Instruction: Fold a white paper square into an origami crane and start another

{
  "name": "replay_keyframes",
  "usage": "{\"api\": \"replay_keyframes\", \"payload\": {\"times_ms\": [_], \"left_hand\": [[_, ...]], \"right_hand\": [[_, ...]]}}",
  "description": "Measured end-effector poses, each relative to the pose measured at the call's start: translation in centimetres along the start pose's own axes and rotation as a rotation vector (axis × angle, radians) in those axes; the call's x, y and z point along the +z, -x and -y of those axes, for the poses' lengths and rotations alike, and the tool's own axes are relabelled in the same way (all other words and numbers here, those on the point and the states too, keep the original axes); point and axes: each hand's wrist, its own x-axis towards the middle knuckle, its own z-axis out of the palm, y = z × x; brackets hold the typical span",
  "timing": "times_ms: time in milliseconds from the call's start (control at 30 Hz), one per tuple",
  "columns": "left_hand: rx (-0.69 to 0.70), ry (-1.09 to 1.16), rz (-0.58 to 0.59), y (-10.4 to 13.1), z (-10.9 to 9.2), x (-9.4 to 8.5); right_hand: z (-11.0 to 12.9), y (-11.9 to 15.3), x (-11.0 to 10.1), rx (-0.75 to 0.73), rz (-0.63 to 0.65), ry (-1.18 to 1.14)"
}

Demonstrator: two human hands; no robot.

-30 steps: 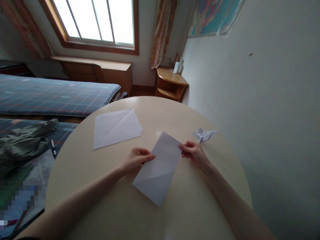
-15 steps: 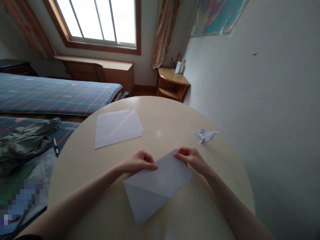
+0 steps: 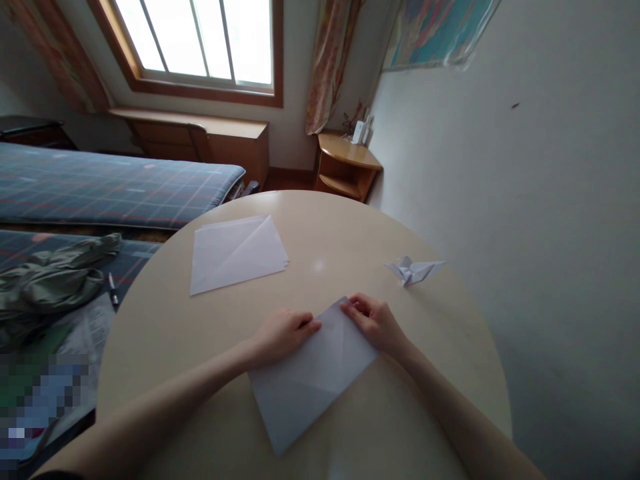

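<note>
A folded sheet of white paper (image 3: 313, 383) with crease lines lies slanted near the front of the round table. Its upper edge is pinched by my left hand (image 3: 284, 335), thumb on top and the other fingers curled. At the paper's upper right corner, my right hand (image 3: 371, 321) is closed on the same edge, fingers bent. The parts of the fingers behind the paper are hidden. Beyond and to the right stands a folded paper crane (image 3: 413, 270), apart from both hands. Several white sheets (image 3: 237, 253) with a diagonal crease are stacked at the far left of the tabletop.
The round cream table (image 3: 340, 230) fills the middle, with a white wall (image 3: 560, 220) on its right. To the left are a plaid mattress (image 3: 120, 190), a crumpled grey-green cloth (image 3: 55, 280) and a pen (image 3: 113, 290). A corner shelf (image 3: 350, 157) stands behind.
My left hand has turned flatter and lowered over the paper's left part. My right hand has shifted slightly left along the top edge, its fingers more curled.
</note>
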Motion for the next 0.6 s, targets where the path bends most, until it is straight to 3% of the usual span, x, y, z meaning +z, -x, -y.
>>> {"api": "replay_keyframes", "payload": {"times_ms": [133,300,467,600], "left_hand": [[0.027,-0.178,-0.059,0.1,-0.1,0.8],[0.031,-0.086,-0.122,0.1,0.2,1.1],[0.006,0.428,-0.164,-0.3,1.1,1.2],[-0.046,0.621,-0.214,-0.7,1.4,1.2]], "right_hand": [[0.0,-0.1,-0.2,-0.039,-0.021,0.215],[-0.1,-0.1,-0.1,-0.05,-0.083,0.285],[-0.3,-0.4,-0.6,0.039,-0.088,-0.071],[-0.6,-1.0,-1.6,0.066,-0.043,-0.282]]}}
